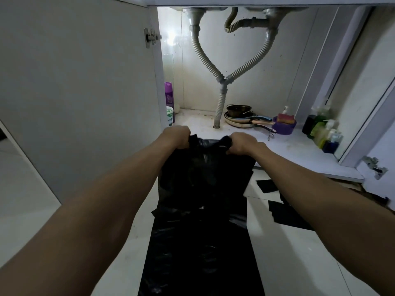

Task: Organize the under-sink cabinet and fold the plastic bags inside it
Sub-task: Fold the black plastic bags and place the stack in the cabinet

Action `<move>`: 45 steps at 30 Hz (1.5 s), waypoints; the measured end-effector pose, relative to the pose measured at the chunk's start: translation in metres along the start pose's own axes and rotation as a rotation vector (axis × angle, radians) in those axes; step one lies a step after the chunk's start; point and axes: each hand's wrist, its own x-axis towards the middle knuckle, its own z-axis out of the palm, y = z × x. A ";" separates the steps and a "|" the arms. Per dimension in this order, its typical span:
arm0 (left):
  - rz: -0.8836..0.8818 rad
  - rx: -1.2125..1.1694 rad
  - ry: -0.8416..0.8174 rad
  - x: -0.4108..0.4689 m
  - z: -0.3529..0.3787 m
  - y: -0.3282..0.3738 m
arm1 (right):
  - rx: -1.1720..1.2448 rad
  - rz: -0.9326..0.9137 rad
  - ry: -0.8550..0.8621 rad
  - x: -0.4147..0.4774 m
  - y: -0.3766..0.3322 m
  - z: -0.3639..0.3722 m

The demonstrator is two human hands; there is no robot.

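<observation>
Black plastic bag (203,178), item one: hangs just before the open cabinet (288,146). Left hand (177,137) and right hand (241,143) each pinch a top handle. I judge it light, limp, slippery; grip there.

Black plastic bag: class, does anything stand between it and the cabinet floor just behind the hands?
Nothing visible does. The left hand and right hand grip the black plastic bag by its top at the front edge of the cabinet floor. The drain pipe stands farther back, the pans right of it, a white tub far left.
</observation>
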 end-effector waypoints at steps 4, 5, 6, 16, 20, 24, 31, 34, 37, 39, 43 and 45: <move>0.060 0.067 0.444 -0.002 -0.014 0.003 | 0.010 -0.148 0.440 0.001 0.003 -0.003; 0.076 0.048 0.522 -0.003 -0.020 0.003 | -0.014 -0.164 0.528 0.000 0.004 -0.008; 0.093 0.021 0.585 -0.004 -0.027 0.002 | -0.040 -0.170 0.599 -0.003 0.005 -0.016; 0.264 0.151 0.722 -0.033 -0.065 0.000 | -0.042 -0.195 0.826 -0.042 0.012 -0.050; 0.233 0.116 0.565 -0.062 -0.029 0.010 | 0.026 -0.160 0.771 -0.064 0.013 0.000; 0.292 0.136 0.354 -0.109 0.035 0.012 | 0.023 -0.162 0.584 -0.098 0.022 0.074; 0.196 0.153 -0.151 -0.167 0.162 -0.003 | -0.059 -0.092 0.093 -0.153 0.026 0.198; 0.103 0.132 -0.363 -0.183 0.204 -0.005 | -0.116 -0.045 -0.169 -0.167 0.023 0.225; -0.023 0.086 -0.599 -0.197 0.225 0.003 | -0.129 -0.004 -0.343 -0.173 0.026 0.246; -0.069 0.092 -0.700 -0.203 0.229 0.010 | -0.109 0.006 -0.409 -0.175 0.026 0.249; -0.058 0.159 -0.710 -0.202 0.233 0.018 | -0.090 0.020 -0.455 -0.175 0.025 0.244; -0.051 0.224 -0.722 -0.201 0.231 0.020 | -0.096 0.021 -0.435 -0.177 0.023 0.242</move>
